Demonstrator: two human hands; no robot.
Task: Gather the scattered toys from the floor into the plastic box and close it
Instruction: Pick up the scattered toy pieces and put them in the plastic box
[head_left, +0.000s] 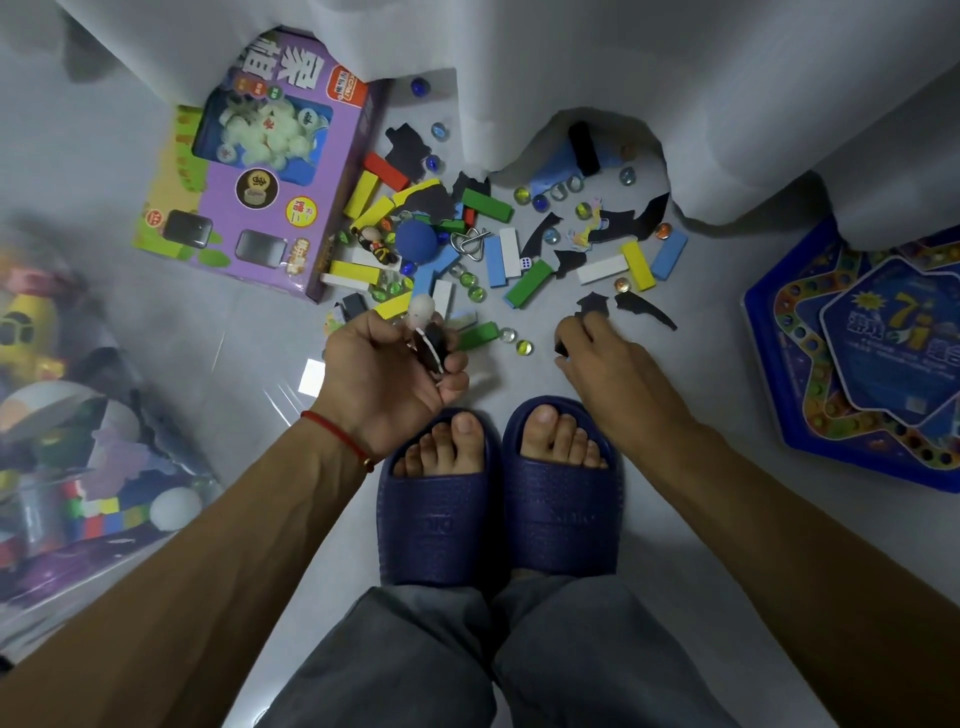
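Plastic box (78, 519) holds blocks, a white ball (175, 509); toys.

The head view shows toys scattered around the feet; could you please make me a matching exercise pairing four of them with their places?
Things:
1. purple chess box
2. blue star-shaped game board
3. clear plastic box
4. blue ball

Places:
A. far left edge
B. among the blocks, centre
C. upper left, beside the pile
D. right edge

Pairs: 1-C, 2-D, 3-A, 4-B
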